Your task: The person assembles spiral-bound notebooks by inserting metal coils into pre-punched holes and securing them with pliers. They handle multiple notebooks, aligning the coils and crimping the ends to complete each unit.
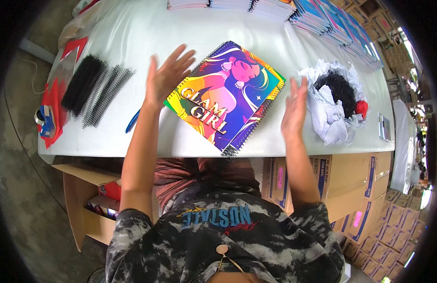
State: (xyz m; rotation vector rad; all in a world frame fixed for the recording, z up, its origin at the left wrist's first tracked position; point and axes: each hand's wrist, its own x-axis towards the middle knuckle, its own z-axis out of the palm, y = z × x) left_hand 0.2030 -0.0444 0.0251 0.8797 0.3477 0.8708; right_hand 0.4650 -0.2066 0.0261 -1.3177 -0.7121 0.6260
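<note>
Tilted on the white table (147, 33) in front of me lies a small stack of spiral-bound notebooks (228, 94). The top cover is purple, pink and yellow with a drawn figure, and black coils run along its edges. My left hand (169, 75) hovers by the upper left side, fingers stretched and apart, holding nothing. On the other side my right hand (295, 108) is raised on edge with straight fingers, also holding nothing. Neither hand plainly touches the notebooks. A loose black coil end (229, 152) sticks out at the near corner, by the table edge.
Black binding coils (93, 87) lie at left beside red plastic (53, 113) and a tape roll (40, 117). A slim blue tool (132, 121) lies behind my left forearm. At right, crumpled paper (332, 118) holds black scraps (339, 92). Notebook stacks (322, 23) line the far edge.
</note>
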